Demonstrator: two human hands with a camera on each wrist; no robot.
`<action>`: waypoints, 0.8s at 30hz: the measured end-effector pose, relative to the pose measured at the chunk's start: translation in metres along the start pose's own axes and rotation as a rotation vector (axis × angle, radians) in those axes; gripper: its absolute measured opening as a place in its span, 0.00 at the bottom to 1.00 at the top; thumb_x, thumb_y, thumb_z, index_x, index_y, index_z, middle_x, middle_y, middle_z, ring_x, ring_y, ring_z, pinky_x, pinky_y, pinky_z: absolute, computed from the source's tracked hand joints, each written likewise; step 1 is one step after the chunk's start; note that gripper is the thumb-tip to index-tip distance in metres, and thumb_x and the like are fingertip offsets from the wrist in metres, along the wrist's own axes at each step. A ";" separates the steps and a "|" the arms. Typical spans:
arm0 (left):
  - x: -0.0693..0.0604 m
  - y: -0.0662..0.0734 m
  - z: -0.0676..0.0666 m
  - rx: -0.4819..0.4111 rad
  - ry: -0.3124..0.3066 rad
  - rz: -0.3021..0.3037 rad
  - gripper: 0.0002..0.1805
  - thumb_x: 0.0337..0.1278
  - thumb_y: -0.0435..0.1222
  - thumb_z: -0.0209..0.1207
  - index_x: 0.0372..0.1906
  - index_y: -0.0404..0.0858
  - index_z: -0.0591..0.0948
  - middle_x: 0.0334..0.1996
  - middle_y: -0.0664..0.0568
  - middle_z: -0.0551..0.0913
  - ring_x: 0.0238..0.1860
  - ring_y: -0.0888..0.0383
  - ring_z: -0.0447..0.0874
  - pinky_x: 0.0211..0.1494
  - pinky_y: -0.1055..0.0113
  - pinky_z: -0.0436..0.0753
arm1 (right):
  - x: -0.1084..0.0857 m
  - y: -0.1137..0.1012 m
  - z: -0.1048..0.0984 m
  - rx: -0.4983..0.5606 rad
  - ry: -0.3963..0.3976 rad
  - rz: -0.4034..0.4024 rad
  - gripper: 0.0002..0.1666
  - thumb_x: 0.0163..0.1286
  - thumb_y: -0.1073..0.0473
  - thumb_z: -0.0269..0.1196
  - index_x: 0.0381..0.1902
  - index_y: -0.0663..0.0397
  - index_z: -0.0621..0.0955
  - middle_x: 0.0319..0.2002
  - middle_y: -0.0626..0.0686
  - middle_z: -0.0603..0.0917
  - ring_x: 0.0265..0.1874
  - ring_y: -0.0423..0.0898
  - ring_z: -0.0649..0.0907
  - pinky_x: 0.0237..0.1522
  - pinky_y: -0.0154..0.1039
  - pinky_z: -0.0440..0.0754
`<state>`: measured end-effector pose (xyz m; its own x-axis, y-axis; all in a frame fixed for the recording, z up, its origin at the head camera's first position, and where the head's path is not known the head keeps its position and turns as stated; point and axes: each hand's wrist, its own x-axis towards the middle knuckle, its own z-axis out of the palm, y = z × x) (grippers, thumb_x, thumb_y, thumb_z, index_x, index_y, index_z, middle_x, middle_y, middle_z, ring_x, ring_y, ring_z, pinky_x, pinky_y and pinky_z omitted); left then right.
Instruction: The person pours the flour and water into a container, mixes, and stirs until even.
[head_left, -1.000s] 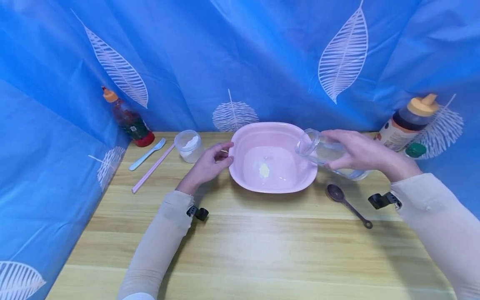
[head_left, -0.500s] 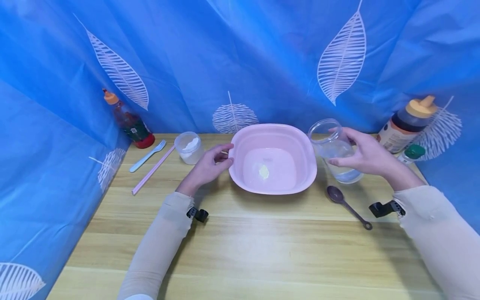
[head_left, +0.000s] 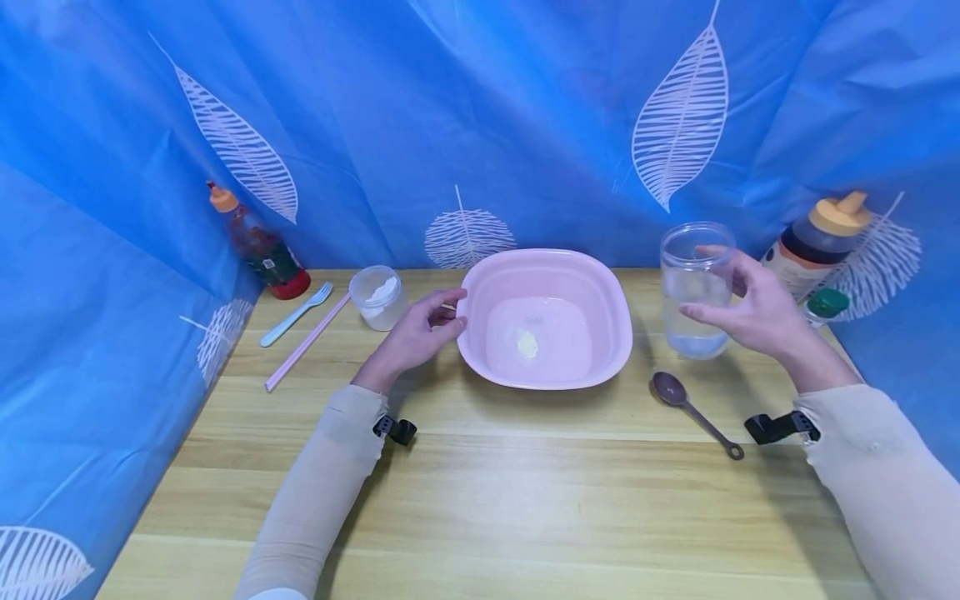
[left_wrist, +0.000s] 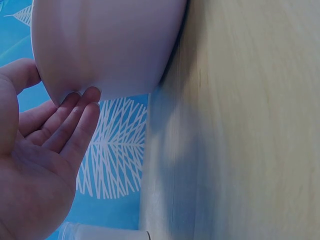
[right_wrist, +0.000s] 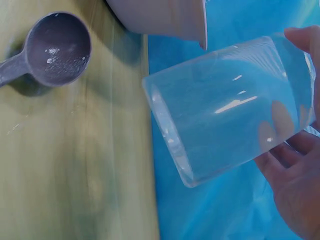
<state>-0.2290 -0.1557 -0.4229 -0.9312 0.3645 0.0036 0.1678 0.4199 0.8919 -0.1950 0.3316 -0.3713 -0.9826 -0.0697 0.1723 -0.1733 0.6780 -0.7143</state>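
Transparent cylindrical jar (head_left: 690,290), held beside pink rounded-rectangular basin (head_left: 547,367), to its right.
Jar is gripped around its side by right hand (head_left: 761,315); basin's left rim is held by left hand (head_left: 417,332).

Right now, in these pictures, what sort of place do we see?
It is perhaps a staged corner for kitchen-like work: a blue sheet hangs behind a wooden table that bears a pink basin and a spoon.
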 end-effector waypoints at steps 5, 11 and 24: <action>0.000 0.000 0.000 -0.010 -0.006 0.000 0.32 0.76 0.40 0.63 0.79 0.39 0.73 0.71 0.38 0.78 0.67 0.39 0.82 0.73 0.44 0.82 | -0.001 0.015 -0.001 0.031 0.123 0.019 0.43 0.64 0.57 0.81 0.73 0.54 0.75 0.68 0.52 0.78 0.51 0.26 0.76 0.48 0.15 0.72; -0.001 0.001 0.000 -0.018 -0.012 0.003 0.32 0.76 0.39 0.63 0.79 0.38 0.73 0.71 0.38 0.78 0.67 0.39 0.82 0.72 0.44 0.82 | 0.001 0.028 -0.003 0.099 0.222 0.068 0.41 0.67 0.56 0.78 0.74 0.54 0.75 0.70 0.48 0.78 0.53 0.27 0.77 0.49 0.14 0.74; 0.000 -0.001 0.000 -0.013 -0.009 0.018 0.32 0.75 0.39 0.63 0.79 0.37 0.73 0.70 0.37 0.79 0.66 0.38 0.83 0.73 0.44 0.82 | 0.009 0.055 -0.002 0.132 0.246 0.320 0.51 0.71 0.43 0.74 0.85 0.38 0.62 0.77 0.62 0.72 0.57 0.34 0.78 0.55 0.20 0.77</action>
<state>-0.2288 -0.1564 -0.4238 -0.9252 0.3792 0.0154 0.1799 0.4024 0.8976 -0.2132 0.3696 -0.4074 -0.9457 0.3167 0.0727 0.1154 0.5364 -0.8361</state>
